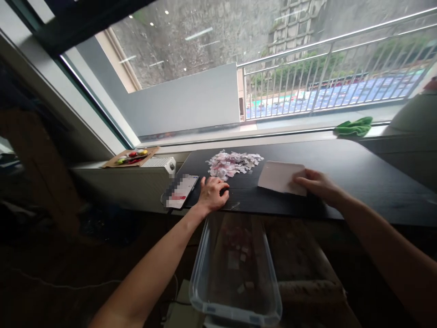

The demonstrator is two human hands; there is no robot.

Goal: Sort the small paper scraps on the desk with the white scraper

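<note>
In the head view my right hand [317, 184] grips the right end of a pale, flat sheet of card [278, 176], its lower edge close to the dark tabletop [337, 168]. The edge nearest my fingers is blurred. My left hand [214, 193] is over the table's front edge, fingers bent and thumb apart, with nothing visible in it. Just beyond it lies a heap of small torn paper scraps [232, 165]. Below the front edge stands a clear plastic bin [235, 310] with some paper pieces inside.
A phone [182, 189] lies at the table's left edge beside my left hand. A white radiator [136, 187] carries a brown board [152, 155] with colourful items. A green cloth [354, 126] rests on the windowsill. Cardboard [300, 255] is right of the bin.
</note>
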